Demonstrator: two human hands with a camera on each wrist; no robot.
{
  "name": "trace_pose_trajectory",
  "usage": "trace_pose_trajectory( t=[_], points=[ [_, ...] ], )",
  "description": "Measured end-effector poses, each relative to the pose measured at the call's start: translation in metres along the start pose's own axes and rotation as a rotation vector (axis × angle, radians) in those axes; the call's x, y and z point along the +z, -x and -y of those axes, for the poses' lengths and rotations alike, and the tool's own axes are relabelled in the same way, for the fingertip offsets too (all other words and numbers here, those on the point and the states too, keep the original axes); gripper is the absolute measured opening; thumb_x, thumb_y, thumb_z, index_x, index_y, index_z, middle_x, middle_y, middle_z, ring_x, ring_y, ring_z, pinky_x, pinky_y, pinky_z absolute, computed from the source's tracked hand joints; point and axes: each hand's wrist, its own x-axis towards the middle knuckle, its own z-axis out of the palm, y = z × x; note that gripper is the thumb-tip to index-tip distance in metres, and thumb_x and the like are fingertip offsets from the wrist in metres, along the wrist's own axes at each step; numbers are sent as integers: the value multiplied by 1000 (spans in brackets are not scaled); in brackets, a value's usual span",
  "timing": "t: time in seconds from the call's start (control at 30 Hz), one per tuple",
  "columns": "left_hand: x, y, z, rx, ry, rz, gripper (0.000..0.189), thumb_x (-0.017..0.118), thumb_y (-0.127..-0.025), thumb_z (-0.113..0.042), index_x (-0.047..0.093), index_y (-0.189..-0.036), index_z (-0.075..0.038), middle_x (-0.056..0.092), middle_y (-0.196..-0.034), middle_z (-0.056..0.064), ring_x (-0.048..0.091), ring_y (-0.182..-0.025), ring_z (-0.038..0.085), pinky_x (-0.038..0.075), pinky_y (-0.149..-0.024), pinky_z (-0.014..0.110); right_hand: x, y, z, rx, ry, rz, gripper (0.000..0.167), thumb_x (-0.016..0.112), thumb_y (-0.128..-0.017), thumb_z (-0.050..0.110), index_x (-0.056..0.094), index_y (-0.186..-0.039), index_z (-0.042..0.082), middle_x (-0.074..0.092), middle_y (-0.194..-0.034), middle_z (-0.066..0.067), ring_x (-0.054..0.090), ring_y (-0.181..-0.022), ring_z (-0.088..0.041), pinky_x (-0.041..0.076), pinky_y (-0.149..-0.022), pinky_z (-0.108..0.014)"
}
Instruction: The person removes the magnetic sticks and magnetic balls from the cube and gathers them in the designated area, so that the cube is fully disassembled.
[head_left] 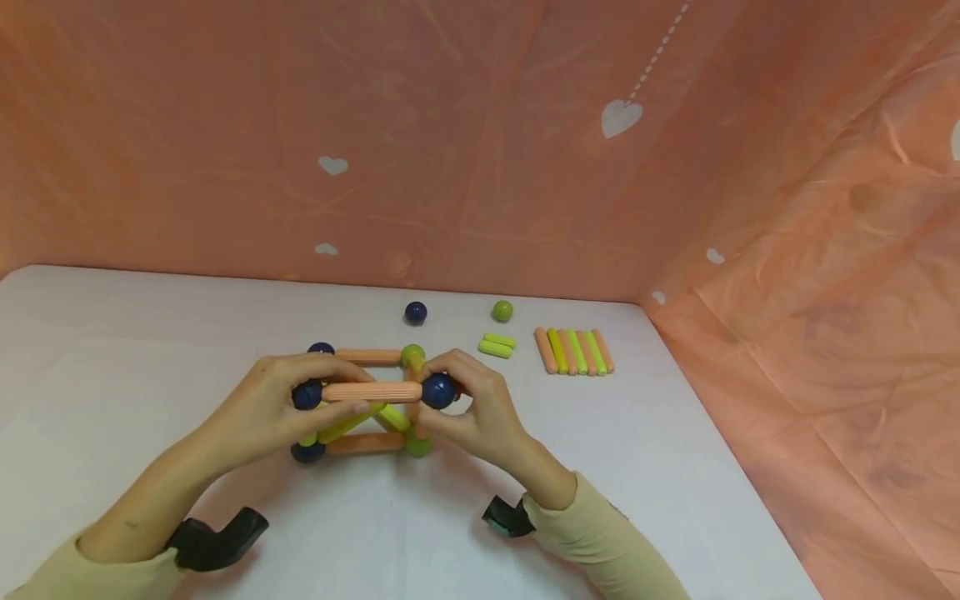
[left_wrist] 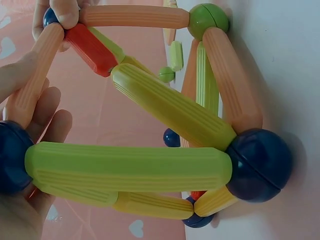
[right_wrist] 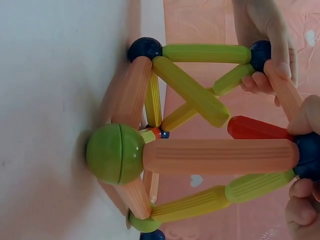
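A frame of magnetic sticks and balls stands on the white table, with green balls [right_wrist: 114, 153] and blue balls [left_wrist: 259, 165] at its corners. Along its top runs an orange stick [head_left: 372, 392] between two blue balls. My left hand [head_left: 296, 398] grips this stick near its left end, thumb below and fingers behind. At the other end my right hand [head_left: 474, 402] pinches the blue ball [head_left: 438, 391] between thumb and fingers. From that ball a short red stick [left_wrist: 92, 50] slants down, its end right at the tip of a yellow stick [left_wrist: 170, 105].
Behind the frame lie a loose blue ball [head_left: 416, 312], a green ball [head_left: 502, 311] and short green sticks [head_left: 497, 346]. Farther right is a row of orange, yellow and green sticks [head_left: 573, 352]. A pink curtain [head_left: 480, 142] with white hearts hangs behind the table.
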Motion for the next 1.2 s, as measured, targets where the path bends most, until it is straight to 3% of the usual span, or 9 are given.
trace_pose_trajectory(
  t=[0.27,0.7,0.93,1.07,1.2],
  points=[
    [-1,-1,-1,14,-7,0,20,77,-81,-21,72,-101,-21,70,-95,-11,62,-87,7,52,-76,28,-7,-1,3,-10,45,62,28,74,-78,1,61,-102,0,64,-96,-10,56,-81,-13,52,-67,-19],
    [1,-1,0,9,14,13,23,78,-80,-21,72,-102,-22,71,-98,-9,62,-89,9,52,-77,28,-12,2,3,3,17,162,29,68,-84,-1,57,-111,-3,62,-107,-15,61,-99,-20,53,-85,-22],
    [2,0,0,-13,-2,11,20,77,-81,-22,71,-100,-24,70,-96,-12,62,-91,11,53,-80,38,-4,4,0,-32,42,53,20,66,-82,-2,61,-101,-1,62,-99,-11,61,-92,-20,55,-80,-22],
    [0,2,1,-45,-25,2,20,77,-82,-25,71,-101,-21,70,-94,-10,60,-86,11,52,-78,33,-3,5,-2,-17,29,-24,16,67,-80,-3,64,-95,1,60,-98,-11,60,-88,-19,55,-74,-21],
    [-1,3,2,-43,-35,-17,22,78,-81,-25,72,-101,-20,70,-94,-7,58,-82,11,51,-74,27,-4,5,-2,-15,64,-41,16,69,-78,1,67,-94,4,57,-97,-9,54,-81,-15,47,-63,-16]
  ],
)
